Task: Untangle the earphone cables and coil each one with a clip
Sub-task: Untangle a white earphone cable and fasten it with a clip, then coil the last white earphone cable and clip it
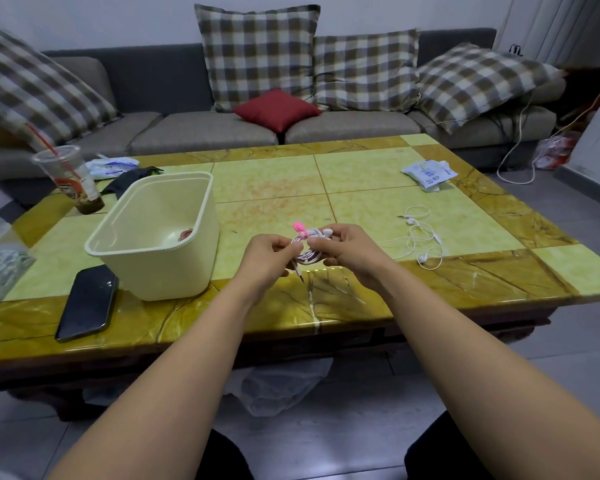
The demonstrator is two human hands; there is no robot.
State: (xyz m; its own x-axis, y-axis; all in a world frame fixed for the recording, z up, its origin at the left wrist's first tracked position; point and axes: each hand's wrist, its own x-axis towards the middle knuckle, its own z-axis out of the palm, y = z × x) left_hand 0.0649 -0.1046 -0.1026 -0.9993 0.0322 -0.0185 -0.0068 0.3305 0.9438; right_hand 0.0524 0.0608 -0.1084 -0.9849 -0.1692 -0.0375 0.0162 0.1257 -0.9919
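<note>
Two hands met over the near edge of the table (361, 181), and between them sat a coiled earphone cable (307, 252), a small white bundle with pinkish turns. The left hand (269, 252) pinched the coil's left side. The right hand (345, 249) gripped its right side, with a white earbud (327, 232) poking out at the top of that grip. A pink clip (299, 230) stood up from the top of the bundle (whether it was fastened round the turns, I could not tell). The jack plug (300, 274) hung loose below the coil, pointing down toward the tabletop.

To the right, well apart from the hands, a second white earphone (421, 237) lay on the table in loose, uncoiled loops, its buds and plug spread out. Left of the hands stood a cream plastic tub (160, 271), with a small reddish thing (185, 234) at its bottom, too blurred to name. A dark phone (87, 303) lay flat just beside the tub's near left corner. Farther back on the left was a clear plastic cup (68, 174), and near the far right corner lay a white tissue pack (429, 173). Behind the table ran a grey sofa (205, 133) with plaid cushions (257, 53) and one red cushion (278, 109).
</note>
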